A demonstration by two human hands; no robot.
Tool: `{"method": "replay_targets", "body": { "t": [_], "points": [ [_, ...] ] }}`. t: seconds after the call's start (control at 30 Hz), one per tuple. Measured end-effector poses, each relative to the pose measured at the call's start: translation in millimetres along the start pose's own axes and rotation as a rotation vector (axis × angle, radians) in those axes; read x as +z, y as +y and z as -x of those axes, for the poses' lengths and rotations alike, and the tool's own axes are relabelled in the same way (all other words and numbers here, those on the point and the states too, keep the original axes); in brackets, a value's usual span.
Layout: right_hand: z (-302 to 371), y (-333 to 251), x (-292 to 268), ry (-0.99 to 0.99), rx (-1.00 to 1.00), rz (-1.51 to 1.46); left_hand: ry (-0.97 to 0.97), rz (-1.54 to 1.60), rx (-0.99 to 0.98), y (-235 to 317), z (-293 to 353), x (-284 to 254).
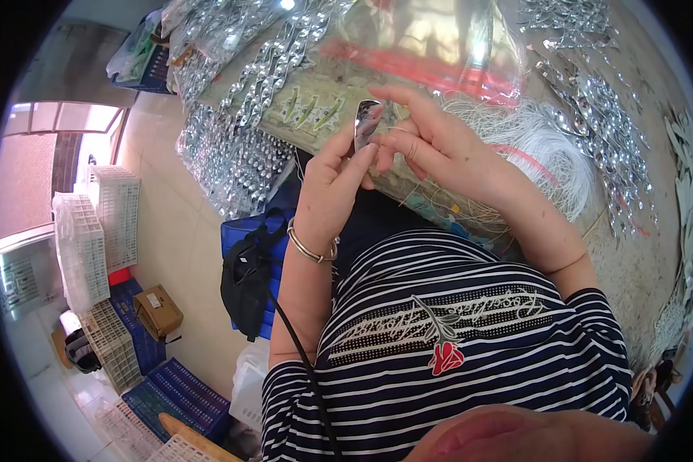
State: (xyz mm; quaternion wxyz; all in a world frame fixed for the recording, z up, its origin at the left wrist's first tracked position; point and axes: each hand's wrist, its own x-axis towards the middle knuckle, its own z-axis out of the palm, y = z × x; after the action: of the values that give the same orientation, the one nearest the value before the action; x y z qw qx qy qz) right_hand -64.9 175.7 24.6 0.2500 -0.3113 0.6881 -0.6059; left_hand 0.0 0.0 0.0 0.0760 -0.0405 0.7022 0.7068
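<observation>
My left hand (335, 173), with a bangle at the wrist, grips a small shiny, mirror-like silver piece (364, 123) between thumb and fingers. Close beside it is my right hand (439, 146). Its index finger reaches toward the piece's top edge, while the thumb and other fingers are curled together; a thin pale strand seems to run by them, but what they hold is too small to make out. A large tangle of white string (547, 154) lies beyond my right forearm. Left of my hands, several small green-and-white pieces (313, 110) rest on the worktable (624, 266).
Shiny twisted silver strips lie heaped at the left (231, 162) and right (624, 169). A clear plastic bag with a red band (439, 65) lies at the far side. White crates (115, 215), a cardboard box (159, 312) and a black bag (246, 277) stand at the left.
</observation>
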Motion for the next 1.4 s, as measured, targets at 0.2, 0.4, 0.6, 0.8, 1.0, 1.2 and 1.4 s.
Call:
{"method": "replay_targets", "body": {
  "t": [0.2, 0.4, 0.6, 0.8, 1.0, 1.2, 1.4],
  "points": [
    [-1, 7, 2, 0.056, 0.026, 0.030, 0.116, 0.126, 0.044, 6, 7, 2],
    [-3, 3, 1, 0.057, 0.088, 0.232, 0.137, 0.094, 0.032, 6, 10, -1],
    [-1, 11, -1, 0.095, -0.031, 0.177, 0.135, 0.101, 0.012, 5, 10, -1],
    [-1, -1, -2, -0.016, 0.079, 0.298, 0.155, 0.081, -0.001, 3, 10, -1],
    [-3, 14, -4, -0.018, 0.059, 0.202, 0.162, 0.081, -0.014, 5, 9, -1],
    [-4, 9, -5, -0.001, -0.040, 0.125, 0.276, 0.110, -0.052, -2, 9, -1],
    [-2, 6, -5, 0.018, 0.090, -0.194, 0.133, 0.188, -0.080, 1, 12, -3]
  ]
}}
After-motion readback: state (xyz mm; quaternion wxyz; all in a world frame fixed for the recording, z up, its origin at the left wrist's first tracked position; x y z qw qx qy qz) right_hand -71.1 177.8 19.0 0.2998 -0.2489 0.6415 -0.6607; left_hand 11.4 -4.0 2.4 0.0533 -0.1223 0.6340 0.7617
